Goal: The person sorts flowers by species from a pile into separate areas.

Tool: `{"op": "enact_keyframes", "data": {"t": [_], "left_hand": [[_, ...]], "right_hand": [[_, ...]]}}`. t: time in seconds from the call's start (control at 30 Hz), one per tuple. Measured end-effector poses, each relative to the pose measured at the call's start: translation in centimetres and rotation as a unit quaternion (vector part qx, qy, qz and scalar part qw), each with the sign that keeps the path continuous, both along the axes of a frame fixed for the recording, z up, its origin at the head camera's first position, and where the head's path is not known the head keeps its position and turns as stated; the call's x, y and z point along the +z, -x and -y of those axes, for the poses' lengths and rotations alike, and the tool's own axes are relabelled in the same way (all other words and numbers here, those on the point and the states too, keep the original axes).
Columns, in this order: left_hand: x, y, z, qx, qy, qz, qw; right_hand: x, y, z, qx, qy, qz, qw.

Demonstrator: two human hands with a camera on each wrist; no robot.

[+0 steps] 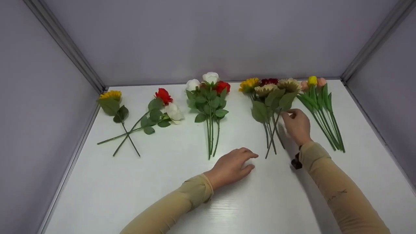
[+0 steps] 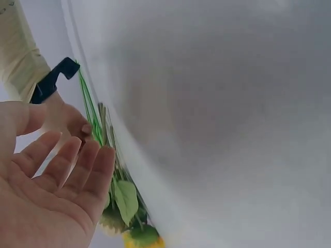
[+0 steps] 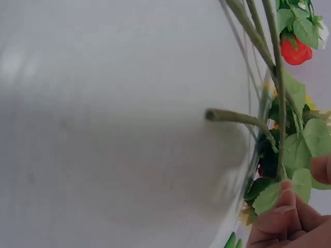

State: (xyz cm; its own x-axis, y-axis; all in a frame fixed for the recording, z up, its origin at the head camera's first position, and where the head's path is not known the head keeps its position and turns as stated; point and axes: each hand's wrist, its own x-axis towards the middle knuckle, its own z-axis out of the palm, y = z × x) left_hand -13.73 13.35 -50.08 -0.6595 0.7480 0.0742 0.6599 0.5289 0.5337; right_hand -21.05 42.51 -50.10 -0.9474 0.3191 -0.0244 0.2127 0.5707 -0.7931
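My right hand (image 1: pixel 296 125) is at the upper stems of a bunch on the right, under the leaves. Its fingertips seem to pinch the stem of a beige flower (image 1: pixel 289 85); in the right wrist view the fingers (image 3: pixel 279 219) meet the stem beside a green leaf. In the same bunch are another beige flower (image 1: pixel 266 89), a yellow sunflower (image 1: pixel 249 85) and a dark red flower (image 1: pixel 269 81), their stems crossing. My left hand (image 1: pixel 232 166) hovers over the white table, nearest the stem ends, its fingers loosely bent and holding nothing; its palm (image 2: pixel 46 201) shows in the left wrist view.
Tulips (image 1: pixel 321 107), yellow and pink, lie right of my right hand. White and red roses (image 1: pixel 210 97) lie bunched in the middle. Farther left, a sunflower (image 1: pixel 110 100), a red rose (image 1: pixel 164 96) and a white rose (image 1: pixel 174 112) have crossed stems. Grey walls (image 1: pixel 208 39) enclose the table (image 1: pixel 162 182).
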Motion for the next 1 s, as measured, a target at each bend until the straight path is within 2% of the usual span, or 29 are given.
{"op": "enact_keyframes", "data": {"t": [0.13, 0.23, 0.33, 0.43, 0.5, 0.67, 0.8, 0.93, 1.0], "left_hand": [[0.4, 1.4, 1.8, 0.028, -0.006, -0.015, 0.9995], [0.7, 2.8, 3.7, 0.060, -0.010, -0.026, 0.9978], [0.8, 4.3, 6.1, 0.106, -0.014, -0.026, 0.9940], [0.6, 5.9, 8.9, 0.164, -0.017, -0.020, 0.9860], [0.5, 6.9, 11.0, 0.205, -0.016, -0.023, 0.9785], [-0.1, 9.2, 16.7, 0.292, -0.006, -0.047, 0.9554], [-0.7, 10.3, 21.3, 0.335, -0.010, -0.074, 0.9394], [-1.4, 10.8, 25.5, 0.364, 0.010, -0.097, 0.9261], [-1.6, 10.8, 27.4, 0.379, 0.024, -0.108, 0.9186]], "right_hand": [[0.6, 0.2, 0.4, 0.002, -0.012, -0.055, 0.9984], [1.2, 0.2, 1.5, 0.021, -0.032, -0.094, 0.9948], [1.8, 0.0, 3.3, 0.063, -0.051, -0.133, 0.9878], [2.2, -0.7, 5.8, 0.128, -0.071, -0.163, 0.9756], [2.3, -1.2, 7.6, 0.177, -0.089, -0.173, 0.9648], [1.9, -2.9, 12.0, 0.292, -0.143, -0.187, 0.9270], [1.2, -3.9, 15.2, 0.367, -0.180, -0.186, 0.8938], [0.5, -4.3, 18.1, 0.426, -0.215, -0.168, 0.8625], [0.2, -4.3, 19.5, 0.447, -0.233, -0.154, 0.8499]]}}
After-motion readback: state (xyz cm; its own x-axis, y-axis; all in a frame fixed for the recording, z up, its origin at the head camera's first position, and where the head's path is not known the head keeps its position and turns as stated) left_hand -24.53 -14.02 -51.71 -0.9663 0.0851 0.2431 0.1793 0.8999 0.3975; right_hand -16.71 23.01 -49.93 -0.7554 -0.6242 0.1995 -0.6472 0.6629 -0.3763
